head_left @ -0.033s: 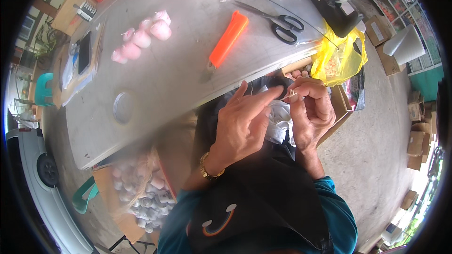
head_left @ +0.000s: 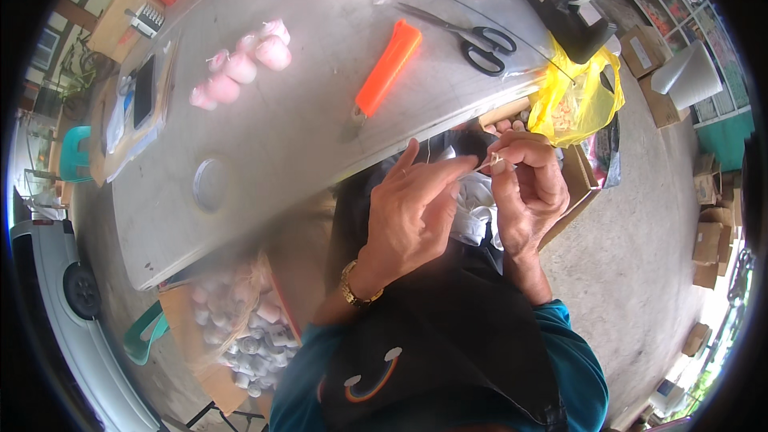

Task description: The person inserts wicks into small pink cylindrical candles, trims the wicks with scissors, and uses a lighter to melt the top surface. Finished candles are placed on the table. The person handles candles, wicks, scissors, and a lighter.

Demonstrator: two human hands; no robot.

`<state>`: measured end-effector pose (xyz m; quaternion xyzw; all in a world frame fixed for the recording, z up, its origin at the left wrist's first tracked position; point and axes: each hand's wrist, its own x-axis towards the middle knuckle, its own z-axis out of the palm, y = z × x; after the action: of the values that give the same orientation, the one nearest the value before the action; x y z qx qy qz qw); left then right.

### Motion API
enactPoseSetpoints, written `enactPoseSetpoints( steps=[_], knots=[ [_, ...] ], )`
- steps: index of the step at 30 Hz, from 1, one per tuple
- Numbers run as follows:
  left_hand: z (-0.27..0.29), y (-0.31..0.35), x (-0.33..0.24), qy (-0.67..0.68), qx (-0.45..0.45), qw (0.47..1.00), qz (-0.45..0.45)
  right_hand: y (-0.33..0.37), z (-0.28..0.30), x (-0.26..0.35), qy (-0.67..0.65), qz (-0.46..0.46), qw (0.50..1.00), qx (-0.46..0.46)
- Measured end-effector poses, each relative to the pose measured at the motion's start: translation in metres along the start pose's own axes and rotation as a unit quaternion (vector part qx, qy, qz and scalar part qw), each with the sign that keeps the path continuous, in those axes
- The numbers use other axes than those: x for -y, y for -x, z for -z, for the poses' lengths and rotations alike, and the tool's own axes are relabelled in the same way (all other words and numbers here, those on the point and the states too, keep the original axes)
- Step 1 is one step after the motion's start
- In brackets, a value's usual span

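My right hand (head_left: 528,180) is closed in a pinch on a short whitish string (head_left: 497,159), its thumb and index finger pressed together. A thin end of the string runs left toward the fingertips of my left hand (head_left: 412,216). The left fingers are stretched out and apart, one pointing up and others toward the right hand. Whether the left fingertips touch the string cannot be made out. Just below and between the hands is bunched white cloth or plastic (head_left: 475,212), partly hidden by them, above my black apron (head_left: 448,336).
The grey table (head_left: 296,152) ahead bears pink rounded pieces (head_left: 240,66), an orange cutter (head_left: 389,68), black scissors (head_left: 480,44) and a tape dispenser (head_left: 564,20). A yellow bag (head_left: 576,96) hangs at its right edge above a cardboard box (head_left: 580,172). Another box (head_left: 192,336) of white pieces stands lower left.
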<state>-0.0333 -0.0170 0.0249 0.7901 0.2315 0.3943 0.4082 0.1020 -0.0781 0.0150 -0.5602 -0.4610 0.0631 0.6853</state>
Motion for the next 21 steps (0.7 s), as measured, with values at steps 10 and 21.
enactPoseSetpoints(
  steps=[10,21],
  knots=[
    [0.000,0.000,0.015,-0.098,-0.113,0.987,-0.058,-0.010,0.009,0.008,-0.202,-0.197,0.944,0.170],
    [0.005,-0.001,0.012,-0.157,-0.119,0.974,-0.111,-0.012,0.003,0.011,-0.094,-0.079,0.980,0.157]
  ],
)
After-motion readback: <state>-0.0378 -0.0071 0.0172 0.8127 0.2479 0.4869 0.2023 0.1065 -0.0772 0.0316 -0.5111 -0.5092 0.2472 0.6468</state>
